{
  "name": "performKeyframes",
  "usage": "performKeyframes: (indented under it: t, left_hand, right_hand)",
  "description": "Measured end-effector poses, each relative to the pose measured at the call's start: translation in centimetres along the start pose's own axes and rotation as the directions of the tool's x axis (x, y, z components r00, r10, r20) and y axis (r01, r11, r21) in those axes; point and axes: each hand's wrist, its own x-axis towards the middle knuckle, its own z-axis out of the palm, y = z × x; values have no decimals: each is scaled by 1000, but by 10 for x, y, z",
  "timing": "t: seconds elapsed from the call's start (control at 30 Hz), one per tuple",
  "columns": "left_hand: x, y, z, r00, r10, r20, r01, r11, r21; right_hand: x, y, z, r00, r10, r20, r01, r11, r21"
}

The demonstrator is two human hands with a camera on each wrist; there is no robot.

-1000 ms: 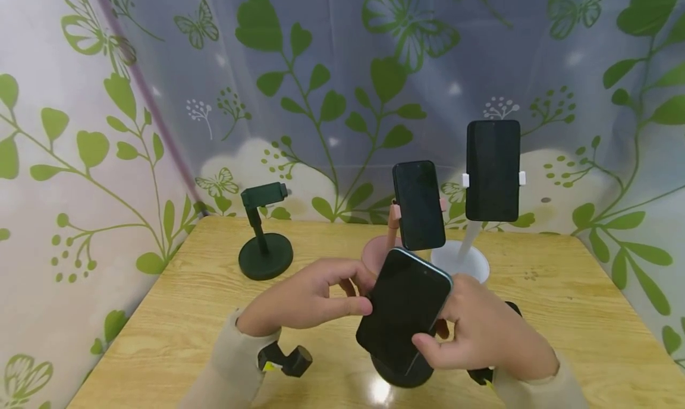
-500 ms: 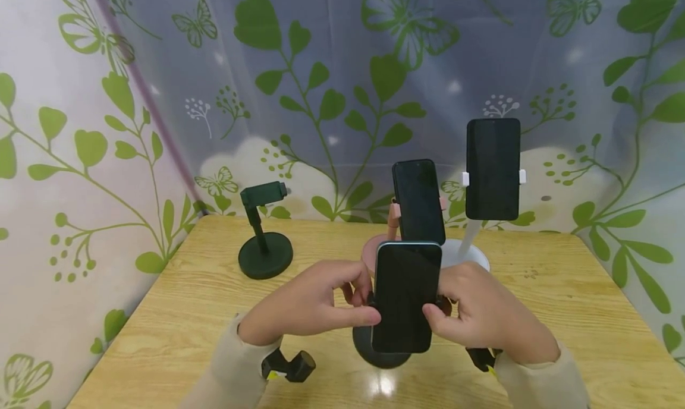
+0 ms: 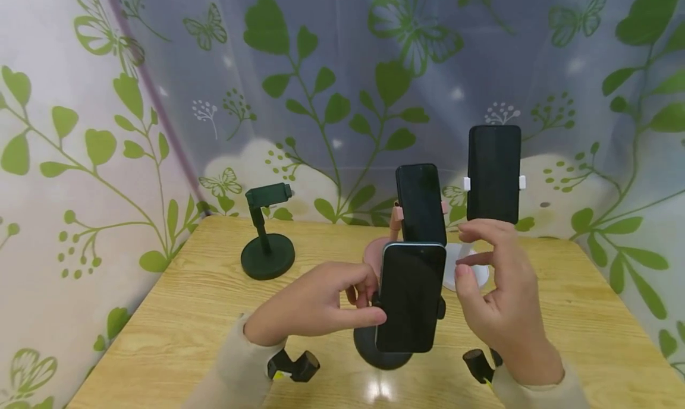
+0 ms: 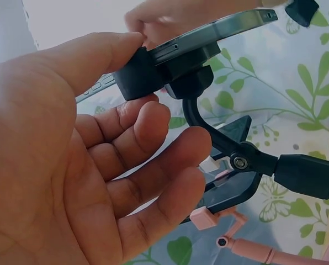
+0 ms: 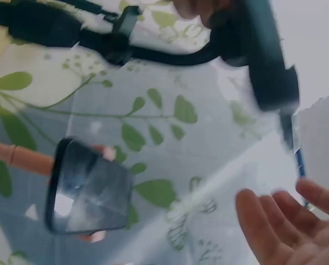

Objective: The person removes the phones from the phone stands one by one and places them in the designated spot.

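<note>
A smartphone [image 3: 411,296] sits in the clamp [image 4: 138,77] of a black phone stand [image 3: 381,356], its dark screen facing up toward the head camera. My left hand [image 3: 329,296] pinches the left end of that clamp, thumb on top and a fingertip beneath, as the left wrist view shows; the other fingers curl loosely below. Off to the right of the phone, my right hand [image 3: 505,302] is raised, holding nothing, with fingers bent and spread. In the right wrist view its fingers [image 5: 253,215] are apart from the clamp. The phone partly hides the black stand's neck.
Behind the held phone stand a pink phone stand [image 3: 374,251] and a white one [image 3: 484,272], each carrying a phone. A dark green phone stand [image 3: 267,256] without a phone is at the left. A leaf-patterned curtain [image 3: 342,100] closes off the wooden table's [image 3: 187,296] far side.
The smartphone and clamp turned from slanted to nearly straight. My right hand then released the phone's right side and moved up and right. My left hand stayed at the clamp.
</note>
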Motion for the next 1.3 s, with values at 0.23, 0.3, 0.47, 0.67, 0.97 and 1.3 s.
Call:
performKeyframes:
  t: [0.23,0.3,0.47,0.67,0.97,1.3]
  left_hand:
    - [-2,-2,3,1000,4,3,-4,1000,29]
    - [-3,-2,4,1000,3,1,-3,1000,28]
    - [-2,-2,4,1000,-7,1,7,1000,16]
    - [-2,-1,4,1000,-12,4,12,999,35]
    - [-1,1,6,1000,15,6,-15,999,49]
    - [-1,6,3,1000,12,-3,-11,997,81]
  right_hand:
    - [-4,-39,17,970,-100,-222,105,994,9]
    - [-5,-46,21,964,-130,-231,128,991,-24]
    - [-8,-56,25,987,-137,-89,115,971,-209]
    - [-4,-63,28,982,-1,188,85,894,-440]
    - [11,-57,40,935,-26,355,224,817,-531]
    - [28,-57,36,878,-25,478,336,743,-578]
